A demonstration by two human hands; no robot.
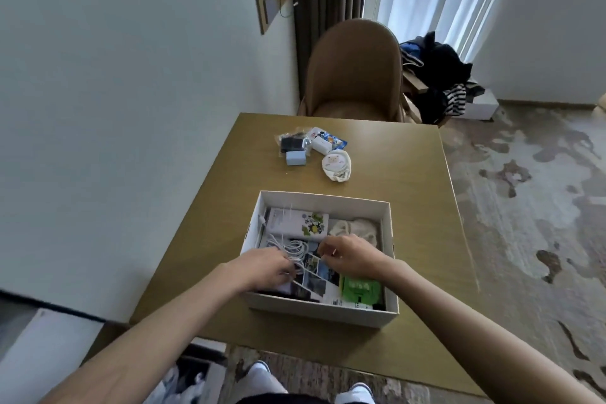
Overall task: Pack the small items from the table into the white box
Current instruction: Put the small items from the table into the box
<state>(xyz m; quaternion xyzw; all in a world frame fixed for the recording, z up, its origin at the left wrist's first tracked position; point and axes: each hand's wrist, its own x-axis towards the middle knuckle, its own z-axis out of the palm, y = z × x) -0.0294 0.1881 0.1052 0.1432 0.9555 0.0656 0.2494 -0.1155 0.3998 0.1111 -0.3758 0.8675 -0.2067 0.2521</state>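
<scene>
Leftmost, the person's left hand (267, 264) sits inside the white cardboard box (323, 198), fingers pinched on a coiled white cable (288, 248) lying on dark photo prints (316, 275). Just right, the right hand (349, 254) hovers over the prints, fingers curled; whether it grips anything cannot be told. Remaining small items lie straight ahead, beyond the far wall: a pale blue block (295, 158), then a round cream pouch (337, 166) rightward, nearer the right hand.
</scene>
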